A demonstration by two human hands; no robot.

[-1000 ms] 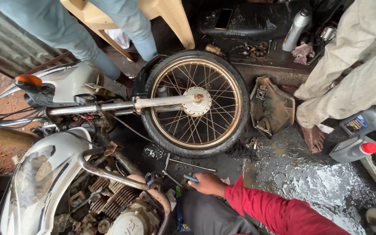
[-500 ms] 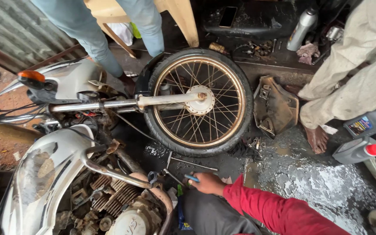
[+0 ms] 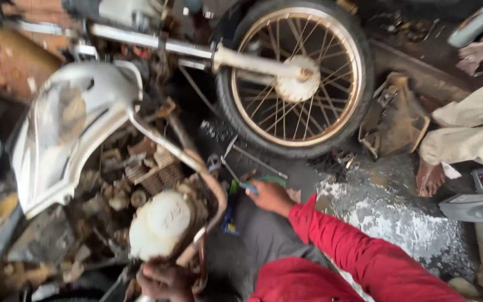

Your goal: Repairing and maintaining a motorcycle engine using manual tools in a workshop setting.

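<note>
A small blue-handled tool (image 3: 248, 187) is being pinched in the fingers of the right hand (image 3: 271, 197), low on the dark floor (image 3: 398, 223) just near of the spoked wheel (image 3: 294, 78). The red sleeve (image 3: 359, 251) is being stretched in from the near right. The rusty exhaust pipe (image 3: 197, 168) is being gripped at its near end by the left hand (image 3: 166, 279), fingers closed around it, beside the pale engine cover (image 3: 160, 223). Loose metal rods (image 3: 252, 159) are lying between wheel and tool. At the far right, another person's bare foot (image 3: 429, 178) is being rested near a grey oil bottle (image 3: 473, 207).
</note>
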